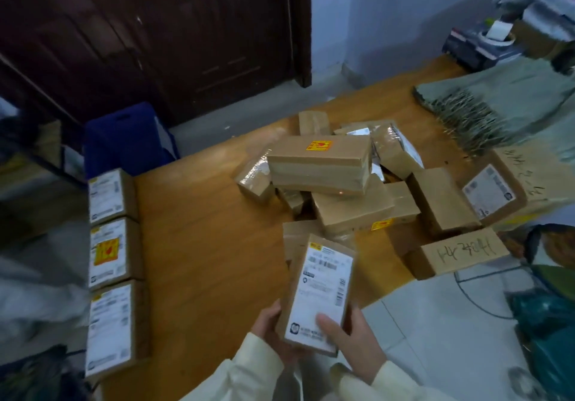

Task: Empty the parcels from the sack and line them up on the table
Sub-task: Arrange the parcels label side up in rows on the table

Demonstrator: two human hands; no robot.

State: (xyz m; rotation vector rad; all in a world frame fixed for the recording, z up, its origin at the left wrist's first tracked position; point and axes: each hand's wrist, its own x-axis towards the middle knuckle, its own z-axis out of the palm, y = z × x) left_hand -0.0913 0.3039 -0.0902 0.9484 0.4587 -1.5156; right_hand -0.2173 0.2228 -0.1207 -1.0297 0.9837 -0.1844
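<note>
Lower centre of the frame: a person is holding one parcel label-up over the near side of the tabletop. The left hand is curling its fingers round the parcel's left edge; the right hand is gripping the right edge, thumb lying across the white label. Both hands are clasping the one box, not spread.

Along the left edge of the frame, three labelled parcels are sitting in a row, end to end, close against the tabletop's edge. Centre and right, a loose pile of boxes is lying jumbled, some stacked, some tilted. Upper right, a grey-green sack is lying flat with its frayed mouth toward the pile; it looks emptied.

Judgement: the sack step seems done and the lining-up is in hand, with most parcels still waiting. The next move is probably calling for carrying this box leftward and setting it label-up, either extending the row or starting a second one beside it.

Room: a broad bare strip of wood is lying between row and pile. The row is hugging the left edge closely, so a nudge could tip a box off.
</note>
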